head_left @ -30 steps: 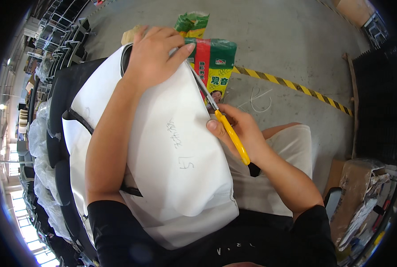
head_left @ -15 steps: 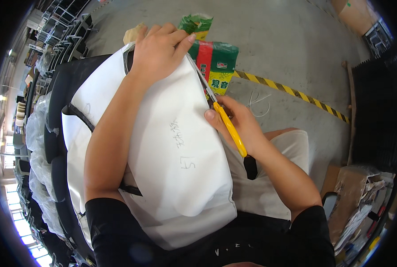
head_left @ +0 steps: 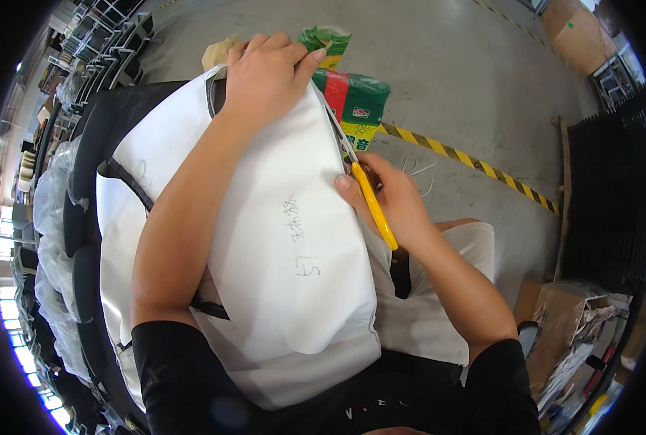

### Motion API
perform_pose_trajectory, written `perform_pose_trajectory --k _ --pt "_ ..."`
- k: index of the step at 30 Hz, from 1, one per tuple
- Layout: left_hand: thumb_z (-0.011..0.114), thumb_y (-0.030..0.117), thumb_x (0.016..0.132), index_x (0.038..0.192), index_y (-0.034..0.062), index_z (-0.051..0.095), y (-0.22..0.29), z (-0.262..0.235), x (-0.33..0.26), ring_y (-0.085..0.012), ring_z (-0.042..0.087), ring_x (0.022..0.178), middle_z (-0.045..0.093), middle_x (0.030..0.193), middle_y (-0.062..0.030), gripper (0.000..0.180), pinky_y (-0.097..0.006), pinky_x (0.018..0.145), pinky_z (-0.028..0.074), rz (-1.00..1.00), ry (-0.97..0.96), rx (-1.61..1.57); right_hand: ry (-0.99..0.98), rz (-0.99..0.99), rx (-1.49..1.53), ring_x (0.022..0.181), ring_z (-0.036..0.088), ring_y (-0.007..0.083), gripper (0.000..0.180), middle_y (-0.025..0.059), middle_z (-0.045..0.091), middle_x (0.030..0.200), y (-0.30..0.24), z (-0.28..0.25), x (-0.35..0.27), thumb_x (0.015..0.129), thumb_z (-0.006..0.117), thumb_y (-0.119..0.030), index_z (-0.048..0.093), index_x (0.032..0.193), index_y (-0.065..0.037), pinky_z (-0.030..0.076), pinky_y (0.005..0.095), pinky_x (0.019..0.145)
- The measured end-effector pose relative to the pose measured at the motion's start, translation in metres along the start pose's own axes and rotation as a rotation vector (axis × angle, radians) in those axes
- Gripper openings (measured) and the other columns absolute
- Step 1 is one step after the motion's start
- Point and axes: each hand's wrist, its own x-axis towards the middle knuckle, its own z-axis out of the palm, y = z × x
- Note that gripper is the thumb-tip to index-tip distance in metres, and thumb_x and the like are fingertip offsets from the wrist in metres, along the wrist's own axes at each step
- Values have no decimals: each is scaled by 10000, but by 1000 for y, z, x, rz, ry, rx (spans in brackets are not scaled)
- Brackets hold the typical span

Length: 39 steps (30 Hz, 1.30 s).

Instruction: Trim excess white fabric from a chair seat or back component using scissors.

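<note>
A large white cover (head_left: 279, 254) with black trim lies over a bulky black form on my lap, with handwriting on its middle. My left hand (head_left: 265, 76) presses flat on its far top edge, fingers spread over the fabric. My right hand (head_left: 395, 203) grips a yellow-handled cutting tool (head_left: 372, 204), its metal tip set against the cover's right edge. A second white piece (head_left: 439, 304) lies under my right forearm.
Green, red and yellow packages (head_left: 355, 101) stand on the concrete floor beyond the cover. A yellow-black striped tape line (head_left: 482, 167) crosses the floor. Plastic-wrapped black parts (head_left: 55, 239) are stacked at left. Cardboard boxes (head_left: 569, 326) and a black rack (head_left: 613, 188) are at right.
My right hand has drawn the yellow tool nearer along the cover's right edge. The left hand stays pressed on the top edge.
</note>
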Motion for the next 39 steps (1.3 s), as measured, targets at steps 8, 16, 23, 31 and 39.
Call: perform_pose_trajectory --k 8,16,23,31,39 --pt "610 425 1020 907 142 802 -1 1 -1 -249 626 1000 670 924 -11 360 -511 985 417 -1 25 11 -21 37 73 848 743 347 697 212 743 938 2 1 5 922 742 -583 653 1220 41 567 394 774" --pt "590 419 1032 918 139 799 3 0 1 -246 612 1000 665 925 -20 367 -488 975 401 -33 -46 26 63 -29 -22 862 741 376 707 222 740 934 3 5 5 917 742 -588 660 1227 42 574 411 784" --pt "558 377 1055 990 104 784 -2 1 0 -267 595 1046 657 952 -37 360 -457 978 393 -54 -71 -9 10 44 -22 867 733 399 733 249 730 945 -15 4 15 933 700 -614 651 1235 52 574 431 777" --pt "553 362 1060 951 86 761 -1 -2 1 -296 591 1031 649 950 -59 363 -459 966 403 -39 -85 -55 24 -5 1 744 704 318 619 190 706 837 -13 1 14 945 712 -580 650 1067 24 546 418 687" --pt "519 339 1077 1041 84 719 -4 -13 -5 -345 599 1054 665 1050 -105 326 -499 961 427 -59 -169 -16 125 86 179 705 654 176 539 115 696 804 67 -11 -5 997 693 -492 670 1158 21 539 351 664"
